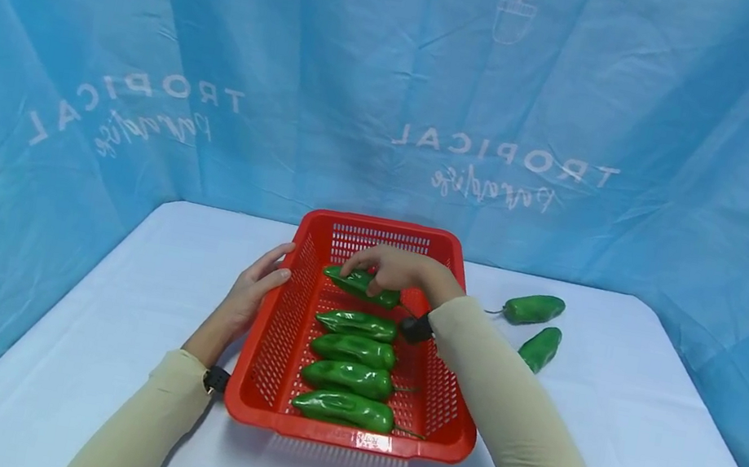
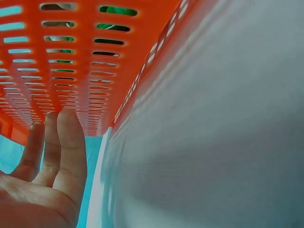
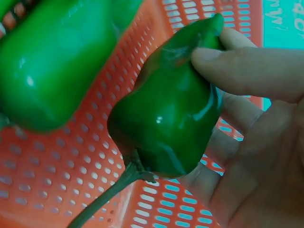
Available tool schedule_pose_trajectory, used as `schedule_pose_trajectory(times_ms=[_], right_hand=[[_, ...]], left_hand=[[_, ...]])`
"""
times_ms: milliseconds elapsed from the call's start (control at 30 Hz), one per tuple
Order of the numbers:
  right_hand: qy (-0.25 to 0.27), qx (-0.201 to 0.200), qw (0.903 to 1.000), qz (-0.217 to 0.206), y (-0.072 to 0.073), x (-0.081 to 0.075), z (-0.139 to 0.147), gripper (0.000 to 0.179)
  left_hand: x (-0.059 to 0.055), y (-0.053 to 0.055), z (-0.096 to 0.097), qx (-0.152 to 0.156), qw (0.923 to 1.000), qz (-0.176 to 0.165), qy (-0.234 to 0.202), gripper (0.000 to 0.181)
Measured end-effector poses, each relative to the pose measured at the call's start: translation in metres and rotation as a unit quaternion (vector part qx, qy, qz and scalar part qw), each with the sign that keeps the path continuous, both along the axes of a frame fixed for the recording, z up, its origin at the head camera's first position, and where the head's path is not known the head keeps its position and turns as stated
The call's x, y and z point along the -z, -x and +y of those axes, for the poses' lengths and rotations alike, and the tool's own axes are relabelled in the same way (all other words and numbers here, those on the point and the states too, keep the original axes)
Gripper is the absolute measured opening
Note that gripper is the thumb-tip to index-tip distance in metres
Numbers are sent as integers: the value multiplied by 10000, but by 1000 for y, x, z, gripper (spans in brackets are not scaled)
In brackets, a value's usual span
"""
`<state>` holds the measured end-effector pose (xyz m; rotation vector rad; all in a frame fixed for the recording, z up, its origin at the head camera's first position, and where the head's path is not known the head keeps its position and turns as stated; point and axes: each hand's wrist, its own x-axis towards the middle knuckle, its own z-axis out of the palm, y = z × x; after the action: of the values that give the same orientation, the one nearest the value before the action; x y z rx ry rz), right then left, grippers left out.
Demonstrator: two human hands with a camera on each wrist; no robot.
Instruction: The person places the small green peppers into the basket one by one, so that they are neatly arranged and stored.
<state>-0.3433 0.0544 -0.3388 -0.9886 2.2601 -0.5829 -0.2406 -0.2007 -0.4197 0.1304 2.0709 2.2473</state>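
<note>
In the head view, my right hand (image 1: 393, 268) reaches into the red plastic basket (image 1: 341, 433) and holds a green pepper (image 1: 354, 283) near the far end. Up close in the right wrist view, thumb and fingers grip that pepper (image 3: 166, 114) from either side, its stem pointing away from the palm. Several other green peppers, among them one nearest the front (image 1: 345, 409), lie side by side across the basket floor. On the basket's left side, my left hand (image 1: 251, 289) rests against the outer wall; its fingers (image 2: 71, 135) look fairly straight in the left wrist view.
Two more green peppers lie on the white table (image 1: 644, 444) to the right of the basket: one farther back (image 1: 534, 310) and one nearer (image 1: 540, 349), partly behind my right sleeve. A blue printed curtain (image 1: 371, 76) hangs behind and beside the table.
</note>
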Motion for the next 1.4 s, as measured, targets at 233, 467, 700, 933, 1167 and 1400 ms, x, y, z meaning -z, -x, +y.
schedule_pose_trajectory(times_ms=[233, 467, 700, 933, 1167, 1400], right_hand=[[48, 260, 9995, -199, 5, 12, 2, 51], [-81, 144, 9993, -329, 6, 20, 0, 51], [-263, 241, 9986, -399, 3, 26, -4, 50], [-259, 344, 9974, -570, 3, 26, -5, 49], [-205, 253, 9969, -717, 2, 25, -6, 49], [-193, 249, 9974, -644, 6, 27, -5, 50]], left_hand=[[0, 1, 1, 4, 10000, 39, 57, 57], [1, 0, 1, -32, 10000, 3, 70, 58], [2, -1, 2, -97, 9999, -77, 93, 59], [1, -1, 2, -54, 10000, -38, 44, 58], [-1, -1, 2, -37, 10000, -33, 49, 59], [-1, -1, 1, -6, 10000, 45, -47, 56]])
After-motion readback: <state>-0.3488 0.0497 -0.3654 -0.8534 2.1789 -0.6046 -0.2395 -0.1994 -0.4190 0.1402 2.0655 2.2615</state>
